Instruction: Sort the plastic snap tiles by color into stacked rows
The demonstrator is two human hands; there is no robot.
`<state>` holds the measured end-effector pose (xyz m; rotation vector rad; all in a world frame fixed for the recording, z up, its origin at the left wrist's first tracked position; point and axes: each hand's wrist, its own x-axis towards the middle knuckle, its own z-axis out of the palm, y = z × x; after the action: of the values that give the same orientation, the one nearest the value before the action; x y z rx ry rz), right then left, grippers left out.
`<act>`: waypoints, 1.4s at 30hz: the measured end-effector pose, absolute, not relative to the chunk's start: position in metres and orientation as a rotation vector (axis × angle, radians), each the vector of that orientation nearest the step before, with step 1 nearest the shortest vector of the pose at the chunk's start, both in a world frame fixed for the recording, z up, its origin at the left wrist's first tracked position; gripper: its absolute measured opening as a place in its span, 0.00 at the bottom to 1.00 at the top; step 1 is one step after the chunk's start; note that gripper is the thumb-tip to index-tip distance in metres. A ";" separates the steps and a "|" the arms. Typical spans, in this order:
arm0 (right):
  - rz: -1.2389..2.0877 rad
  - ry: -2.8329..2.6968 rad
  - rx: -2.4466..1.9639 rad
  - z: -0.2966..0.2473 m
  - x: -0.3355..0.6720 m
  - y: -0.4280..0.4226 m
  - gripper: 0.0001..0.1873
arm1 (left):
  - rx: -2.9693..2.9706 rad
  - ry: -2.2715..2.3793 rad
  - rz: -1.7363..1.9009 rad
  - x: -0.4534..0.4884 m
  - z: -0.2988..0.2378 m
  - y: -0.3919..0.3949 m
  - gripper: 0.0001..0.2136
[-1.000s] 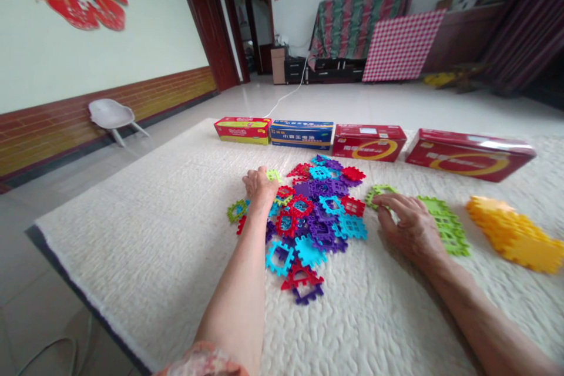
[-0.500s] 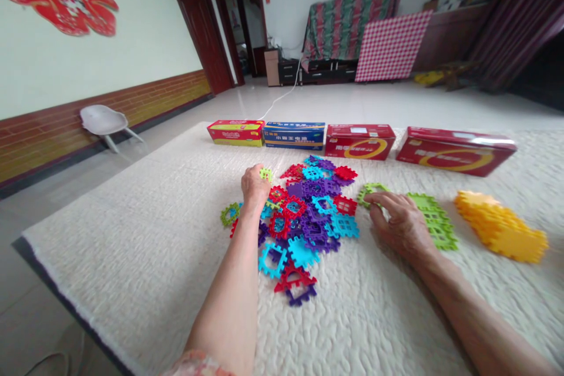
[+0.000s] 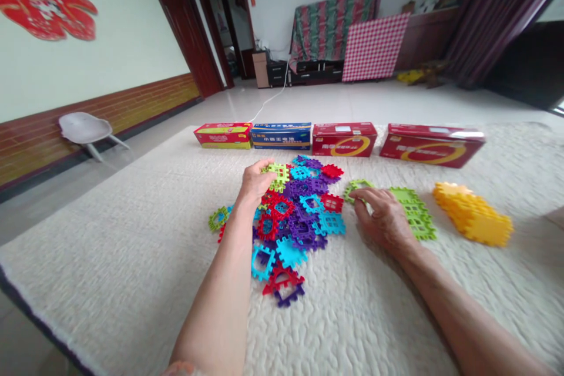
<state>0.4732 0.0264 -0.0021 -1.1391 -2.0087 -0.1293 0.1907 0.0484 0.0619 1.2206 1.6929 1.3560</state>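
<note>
My left hand (image 3: 256,183) pinches a light green building tile (image 3: 278,173) with notched edges, held over the far left part of a mixed pile. That pile (image 3: 304,220) has red, purple and blue interlocking tiles lying flat and overlapping. At the right, my right hand (image 3: 384,214) has its thumb and fingers closed on the near edge of a green tile frame (image 3: 356,188) by the cloth. Beside this hand lies a row of green tiles (image 3: 414,211). A single green tile (image 3: 218,218) rests at the pile's left edge.
Overlapping yellow tiles (image 3: 473,214) lie at the far right. Along the back stand a red and yellow box (image 3: 223,136), a blue box (image 3: 281,136) and two red boxes (image 3: 343,140). White quilted cloth (image 3: 132,258) covers the surface. A pale chair (image 3: 88,129) stands off to the left.
My left hand has lifted its green tile up and right over the pile, showing more of it. My right hand keeps its place by the green frame. The whole view has shifted slightly.
</note>
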 end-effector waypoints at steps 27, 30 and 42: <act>0.241 -2.130 -0.931 0.006 0.445 0.005 0.35 | 1.416 1.389 0.993 0.301 0.038 0.020 0.34; 0.239 -2.114 -0.949 0.007 0.444 0.005 0.33 | 1.396 1.351 1.001 0.304 0.036 0.018 0.35; -0.208 -1.782 -1.564 0.008 0.478 0.022 0.26 | 1.628 1.675 0.963 0.260 0.056 0.035 0.21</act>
<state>0.4780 0.0216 0.0082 -1.5645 -1.7818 -0.2077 0.2600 0.0353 0.0561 1.6284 1.6750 0.9631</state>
